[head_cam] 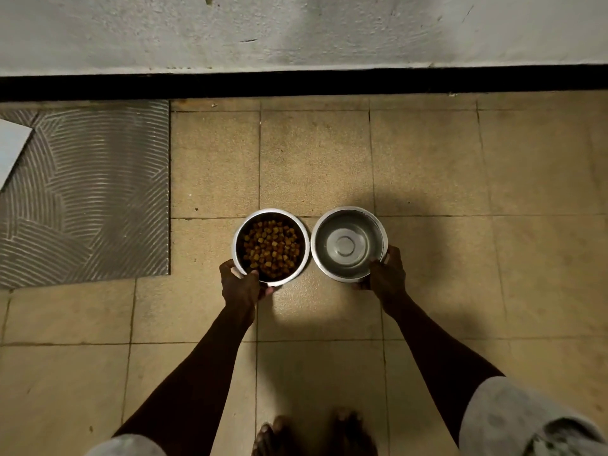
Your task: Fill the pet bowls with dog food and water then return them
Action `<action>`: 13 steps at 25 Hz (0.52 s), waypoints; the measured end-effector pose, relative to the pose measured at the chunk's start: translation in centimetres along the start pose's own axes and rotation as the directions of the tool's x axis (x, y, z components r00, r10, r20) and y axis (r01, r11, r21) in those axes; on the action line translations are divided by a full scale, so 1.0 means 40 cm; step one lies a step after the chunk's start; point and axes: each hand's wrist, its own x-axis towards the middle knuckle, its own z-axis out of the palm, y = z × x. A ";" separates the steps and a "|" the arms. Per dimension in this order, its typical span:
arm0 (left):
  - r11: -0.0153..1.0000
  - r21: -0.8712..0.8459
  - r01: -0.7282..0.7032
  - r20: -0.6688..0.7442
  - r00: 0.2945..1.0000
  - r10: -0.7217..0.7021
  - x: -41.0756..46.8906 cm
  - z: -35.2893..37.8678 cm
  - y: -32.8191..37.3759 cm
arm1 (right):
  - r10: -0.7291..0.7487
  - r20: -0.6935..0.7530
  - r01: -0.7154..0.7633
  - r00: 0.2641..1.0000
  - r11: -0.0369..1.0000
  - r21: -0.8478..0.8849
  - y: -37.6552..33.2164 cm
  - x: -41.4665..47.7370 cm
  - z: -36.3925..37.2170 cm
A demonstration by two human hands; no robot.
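Your left hand [238, 284] grips the food bowl [271, 212] at its near-left edge. The thumb is hooked over the rim and the fingers curl round the outside, so the bowl sits just beyond and to the right of your knuckles. It is a round metal bowl, upright, and brown dog food [271, 248] covers its bottom.

Your right hand [386, 278] holds the water bowl [324, 238] the same way at its near-right edge, with the thumb on the rim and the fingers wrapped round the side. That bowl lies just beyond and to the left of the hand. It is also upright and seems to hold clear water [345, 246], with the metal bottom showing through.

The two bowls are side by side between your hands, their rims nearly touching. They are low over the tan tiled floor [427, 159]. You cannot tell from here whether they rest on it or hang just above it.

A grey ribbed mat [85, 199] lies well to the left. A black strip [296, 82] runs along the foot of the pale wall [296, 28] ahead. Your bare feet [273, 436] show at the bottom edge.
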 end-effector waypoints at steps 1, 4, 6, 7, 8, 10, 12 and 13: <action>1.000 -0.016 0.019 0.006 1.000 -0.019 0.003 0.003 -0.005 | 0.008 -0.002 -0.008 1.000 1.000 0.008 0.007 0.003 0.002; 0.999 -0.025 0.025 0.019 1.000 -0.024 0.005 -0.002 -0.011 | 0.014 0.011 -0.014 1.000 1.000 0.014 0.013 0.011 0.007; 0.996 -0.076 0.043 0.063 0.997 -0.038 -0.012 -0.005 -0.007 | 0.024 0.037 -0.025 0.999 0.999 0.031 0.009 0.001 0.005; 0.995 -0.083 0.051 0.075 0.996 -0.045 -0.027 -0.009 0.003 | 0.037 0.031 -0.038 0.999 0.998 0.039 0.002 -0.012 0.004; 0.996 -0.066 0.060 0.079 0.995 -0.055 -0.039 -0.015 0.009 | 0.043 0.028 -0.045 0.999 0.998 0.052 0.003 -0.021 -0.002; 0.994 0.069 0.087 0.037 0.995 -0.090 -0.080 -0.024 0.046 | 0.073 0.022 -0.073 0.997 0.997 -0.001 -0.021 -0.068 -0.020; 0.920 0.392 -0.003 -0.001 1.000 0.003 -0.146 -0.039 0.078 | 0.050 0.002 -0.049 0.999 0.991 -0.127 -0.056 -0.133 -0.032; 0.874 0.483 -0.060 0.028 0.998 0.053 -0.197 -0.054 0.106 | 0.028 -0.001 -0.028 1.000 0.977 -0.210 -0.086 -0.177 -0.042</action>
